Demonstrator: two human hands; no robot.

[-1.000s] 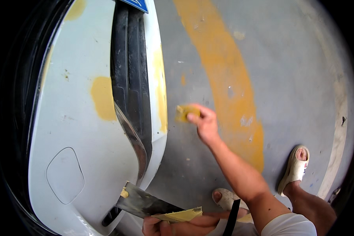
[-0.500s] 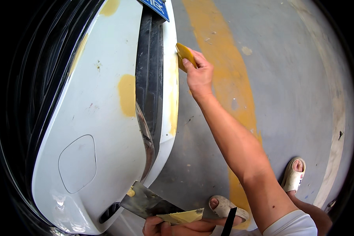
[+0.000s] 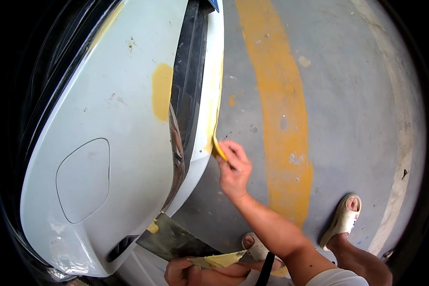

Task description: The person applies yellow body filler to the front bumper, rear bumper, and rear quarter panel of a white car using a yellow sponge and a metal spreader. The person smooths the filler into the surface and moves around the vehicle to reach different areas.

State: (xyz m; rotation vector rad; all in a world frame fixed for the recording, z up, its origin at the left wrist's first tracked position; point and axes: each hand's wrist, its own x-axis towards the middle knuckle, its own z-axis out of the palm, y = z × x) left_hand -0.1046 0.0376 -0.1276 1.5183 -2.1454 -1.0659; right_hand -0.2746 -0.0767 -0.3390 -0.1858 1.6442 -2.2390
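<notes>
Grey floor [image 3: 352,124] with an orange stripe [image 3: 283,114] spreads to the right of a white bumper [image 3: 119,109]. Along the bumper's outer lip lies a yellow band [image 3: 216,81], its long axis running away from the person. At its near end, the right hand [image 3: 235,169], the nearer one, has its fingers closed on a yellow spreader [image 3: 219,148]; the band stretches ahead of them. Lower down, the left hand [image 3: 181,270] grips a dark plate [image 3: 171,238] by its near edge.
</notes>
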